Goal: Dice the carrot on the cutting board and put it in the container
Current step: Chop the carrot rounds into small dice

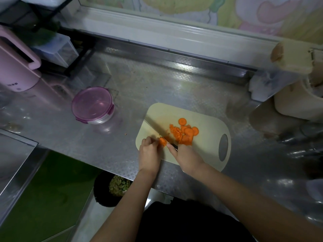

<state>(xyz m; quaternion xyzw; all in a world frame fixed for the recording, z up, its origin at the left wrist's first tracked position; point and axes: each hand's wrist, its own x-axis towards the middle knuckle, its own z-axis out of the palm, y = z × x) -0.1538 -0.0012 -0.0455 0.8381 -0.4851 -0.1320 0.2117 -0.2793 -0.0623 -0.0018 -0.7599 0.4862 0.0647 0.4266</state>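
Steel counter. Cream cutting board near front edge. Lidded pink container well apart, left of board. Right hand wrapped round knife handle. Left hand pinching carrot stub beside blade; slices piled alongside. Probably best: curl fingertips back, cut straight down.
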